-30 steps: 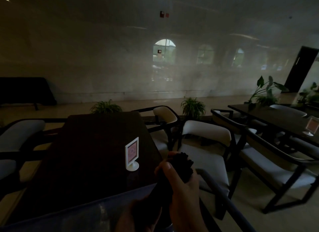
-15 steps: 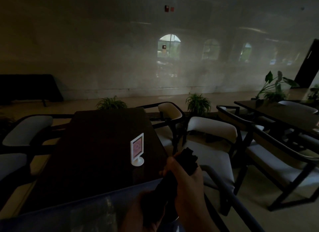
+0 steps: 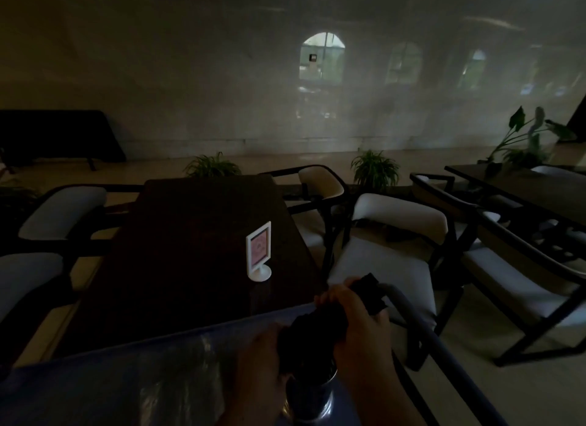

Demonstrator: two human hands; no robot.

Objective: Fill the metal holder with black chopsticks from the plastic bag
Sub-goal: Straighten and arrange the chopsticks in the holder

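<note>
At the bottom of the dim head view my right hand (image 3: 358, 327) is closed around a thick bundle of black chopsticks (image 3: 369, 294), whose tops stick out past my fingers. The bundle's lower end goes down into a shiny metal holder (image 3: 312, 397). My left hand (image 3: 257, 371) is against the left side of the holder and the bundle; its grip is hard to make out. A clear plastic bag (image 3: 171, 387) lies flat on the near edge of the dark table (image 3: 196, 235), left of the holder.
A small white sign stand (image 3: 259, 253) stands on the table beyond my hands. White-cushioned chairs (image 3: 390, 254) flank the table on both sides. A dark chair arm (image 3: 421, 333) runs just right of my right hand. A second table (image 3: 523, 187) is at far right.
The view has tipped downward, bringing the metal holder into sight. My right hand with the chopstick bundle has kept its grip and sits slightly lower over the holder.
</note>
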